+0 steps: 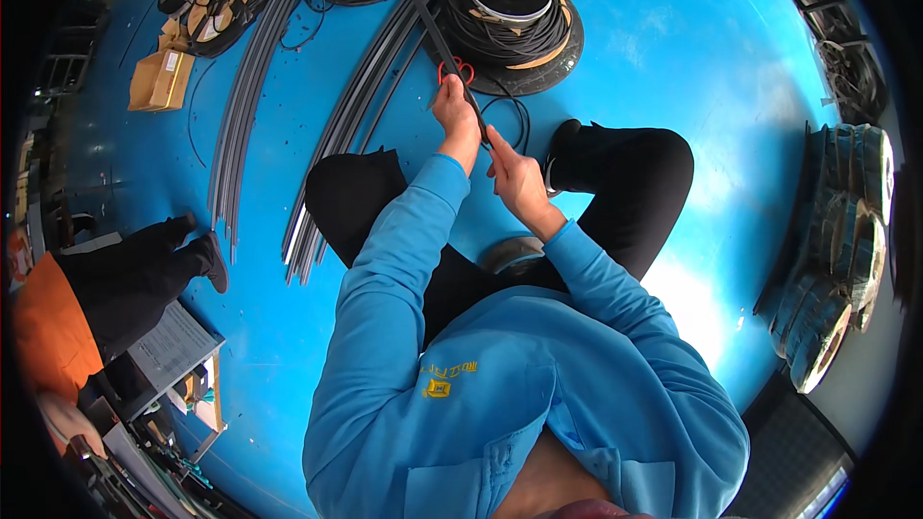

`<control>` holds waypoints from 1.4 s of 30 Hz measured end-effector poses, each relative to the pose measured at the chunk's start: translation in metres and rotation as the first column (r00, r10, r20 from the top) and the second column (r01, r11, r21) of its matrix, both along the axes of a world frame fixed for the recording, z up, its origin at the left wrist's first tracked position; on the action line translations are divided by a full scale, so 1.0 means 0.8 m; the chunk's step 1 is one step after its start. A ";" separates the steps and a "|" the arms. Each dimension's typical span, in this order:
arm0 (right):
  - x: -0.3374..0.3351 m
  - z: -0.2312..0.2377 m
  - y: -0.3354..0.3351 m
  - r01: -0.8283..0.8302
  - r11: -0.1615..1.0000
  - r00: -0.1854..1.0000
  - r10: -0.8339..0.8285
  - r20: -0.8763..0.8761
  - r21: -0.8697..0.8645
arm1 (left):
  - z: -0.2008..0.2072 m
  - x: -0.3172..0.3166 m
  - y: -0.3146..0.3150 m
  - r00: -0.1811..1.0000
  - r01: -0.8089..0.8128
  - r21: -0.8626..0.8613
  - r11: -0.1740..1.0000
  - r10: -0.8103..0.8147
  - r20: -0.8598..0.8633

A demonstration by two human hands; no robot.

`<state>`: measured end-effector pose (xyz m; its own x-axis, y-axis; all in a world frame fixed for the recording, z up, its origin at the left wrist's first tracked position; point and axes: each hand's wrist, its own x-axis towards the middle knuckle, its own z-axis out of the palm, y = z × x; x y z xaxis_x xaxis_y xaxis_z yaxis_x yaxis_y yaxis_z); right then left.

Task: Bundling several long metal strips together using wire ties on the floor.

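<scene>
The right hand (pixel 517 178) closes around the near end of a long dark strip (pixel 437 34), just above the lap. Beyond it the left hand (pixel 452 106) grips the same strip beside what look like red-handled scissors (pixel 458 69), the strip running on past a cable reel (pixel 510 24) on the blue floor (pixel 673 48)

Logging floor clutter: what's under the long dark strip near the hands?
Under the dark strip, red-handled scissors lie on the blue floor. Their blades are hidden by the left hand.
</scene>
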<state>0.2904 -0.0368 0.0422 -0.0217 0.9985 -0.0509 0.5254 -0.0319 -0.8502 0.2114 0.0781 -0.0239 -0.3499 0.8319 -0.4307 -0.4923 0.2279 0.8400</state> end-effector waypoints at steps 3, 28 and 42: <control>-0.001 0.005 -0.003 0.015 1.000 0.999 -0.015 -0.045 -0.015 | 0.002 -0.001 0.000 1.000 0.003 0.001 1.000 -0.003 -0.004; -0.005 0.017 0.000 0.019 0.990 0.987 -0.041 -0.157 -0.140 | 0.023 -0.008 -0.002 0.999 0.038 -0.023 0.999 -0.037 0.036; -0.003 0.018 -0.014 0.042 0.990 0.979 -0.068 -0.193 -0.133 | 0.005 -0.009 0.001 0.999 -0.015 0.004 1.000 0.014 0.033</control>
<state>0.2879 -0.0480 0.0570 0.0108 0.9839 -0.1785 0.3427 -0.1713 -0.9237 0.2045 0.0791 -0.0202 -0.3474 0.8286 -0.4391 -0.5232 0.2173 0.8240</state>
